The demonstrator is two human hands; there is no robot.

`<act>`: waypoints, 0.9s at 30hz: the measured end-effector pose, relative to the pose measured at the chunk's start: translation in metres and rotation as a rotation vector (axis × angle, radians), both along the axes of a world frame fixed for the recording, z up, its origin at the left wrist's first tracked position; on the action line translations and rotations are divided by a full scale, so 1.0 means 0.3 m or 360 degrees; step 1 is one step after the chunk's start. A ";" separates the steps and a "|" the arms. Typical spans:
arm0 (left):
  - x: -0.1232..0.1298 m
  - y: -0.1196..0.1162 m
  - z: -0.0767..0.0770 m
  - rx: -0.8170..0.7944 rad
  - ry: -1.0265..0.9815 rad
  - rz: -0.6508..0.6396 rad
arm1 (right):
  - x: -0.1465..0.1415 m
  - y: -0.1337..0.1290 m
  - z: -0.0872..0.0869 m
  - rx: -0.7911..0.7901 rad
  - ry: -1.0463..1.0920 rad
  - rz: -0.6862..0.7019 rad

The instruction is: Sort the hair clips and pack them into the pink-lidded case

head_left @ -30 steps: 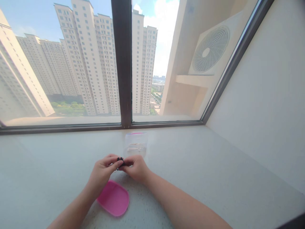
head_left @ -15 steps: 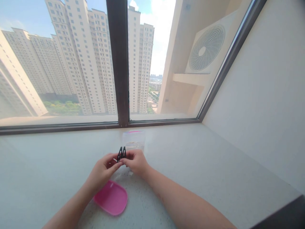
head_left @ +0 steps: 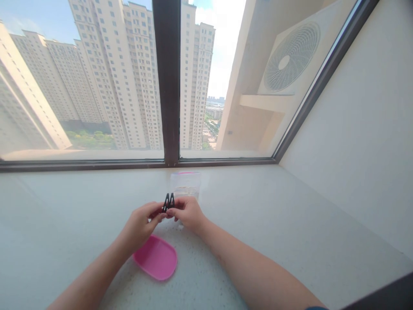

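Observation:
Two black hair clips (head_left: 168, 201) stand side by side with their narrow ends up, pinched at the lower part between my two hands. My left hand (head_left: 142, 221) is closed on the clips from the left, fingertips and thumb at their lower end. From the other side, my right hand (head_left: 190, 213) also grips them between thumb and fingers. Below my left hand lies a pink tray (head_left: 158, 260), its left edge partly behind the wrist. A clear plastic bag (head_left: 185, 180) with a pink strip at its top lies behind my right hand, which hides its lower part.
The pale speckled sill (head_left: 258, 228) runs up to a dark window frame (head_left: 138, 165). A white wall (head_left: 355, 150) bounds it on the right. A dark blurred edge (head_left: 383, 290) shows at the lower right corner.
The whole view has shifted a little, so everything sits slightly higher and further right. Both hands still hold the black hair clips together; the grip looks much the same.

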State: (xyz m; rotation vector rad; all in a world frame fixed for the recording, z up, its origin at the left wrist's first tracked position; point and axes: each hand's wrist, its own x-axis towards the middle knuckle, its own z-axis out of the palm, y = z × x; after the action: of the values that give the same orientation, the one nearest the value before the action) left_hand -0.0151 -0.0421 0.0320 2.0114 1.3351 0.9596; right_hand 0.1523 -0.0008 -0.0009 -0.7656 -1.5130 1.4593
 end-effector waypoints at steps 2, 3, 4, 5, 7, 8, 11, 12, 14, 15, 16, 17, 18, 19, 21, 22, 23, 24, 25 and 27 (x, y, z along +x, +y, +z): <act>0.002 -0.001 0.004 -0.0046 -0.0076 0.0016 | 0.000 0.002 -0.004 -0.0005 -0.0009 0.0014; 0.003 -0.002 0.007 -0.0079 -0.0135 0.0035 | 0.000 0.004 -0.006 -0.0012 -0.0015 0.0016; 0.003 -0.002 0.008 -0.0116 -0.0197 0.0058 | 0.000 0.005 -0.010 -0.0022 -0.0019 0.0012; 0.003 -0.001 0.010 -0.0155 -0.0256 0.0083 | 0.000 0.007 -0.013 -0.0033 -0.0022 -0.0001; 0.000 0.000 0.011 -0.0215 -0.0348 0.0130 | 0.000 0.011 -0.018 -0.0057 -0.0023 -0.0035; -0.002 0.001 0.011 -0.0233 -0.0379 0.0149 | 0.001 0.012 -0.020 -0.0066 -0.0023 -0.0050; -0.008 0.004 0.011 -0.0262 -0.0454 0.0206 | 0.003 0.013 -0.019 -0.0075 -0.0031 -0.0070; -0.008 0.005 0.011 -0.0273 -0.0473 0.0220 | 0.003 0.012 -0.017 -0.0073 -0.0035 -0.0070; -0.006 0.007 0.010 -0.0303 -0.0504 0.0229 | 0.004 0.009 -0.014 -0.0069 -0.0046 -0.0069; -0.004 0.008 0.009 -0.0317 -0.0515 0.0226 | 0.005 0.007 -0.012 -0.0068 -0.0050 -0.0069; -0.002 0.008 0.007 -0.0328 -0.0525 0.0219 | 0.005 0.006 -0.011 -0.0067 -0.0051 -0.0069; 0.001 0.009 0.006 -0.0337 -0.0532 0.0213 | 0.005 0.005 -0.010 -0.0067 -0.0046 -0.0066; 0.003 0.009 0.004 -0.0343 -0.0538 0.0206 | 0.004 0.005 -0.009 -0.0065 -0.0035 -0.0064; 0.005 0.009 0.003 -0.0347 -0.0544 0.0200 | 0.004 0.005 -0.009 -0.0066 -0.0022 -0.0061; 0.007 0.008 0.002 -0.0353 -0.0550 0.0187 | 0.005 0.005 -0.009 -0.0073 0.0000 -0.0068; 0.009 0.007 0.003 -0.0357 -0.0551 0.0180 | 0.005 0.006 -0.009 -0.0080 0.0007 -0.0076; 0.010 0.006 0.003 -0.0360 -0.0552 0.0174 | 0.006 0.006 -0.008 -0.0091 0.0009 -0.0081; 0.011 0.005 0.004 -0.0363 -0.0556 0.0169 | 0.008 0.006 -0.007 -0.0108 0.0008 -0.0082; 0.012 0.004 0.004 -0.0367 -0.0559 0.0166 | 0.010 0.006 -0.006 -0.0129 0.0007 -0.0080; 0.014 0.003 0.005 -0.0372 -0.0563 0.0163 | 0.013 0.006 -0.004 -0.0186 0.0010 -0.0068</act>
State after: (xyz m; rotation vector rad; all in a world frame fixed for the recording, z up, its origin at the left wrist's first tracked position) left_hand -0.0109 -0.0412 0.0335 1.5292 1.2930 1.0907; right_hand 0.1562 0.0011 -0.0021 -0.8570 -1.4080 1.5272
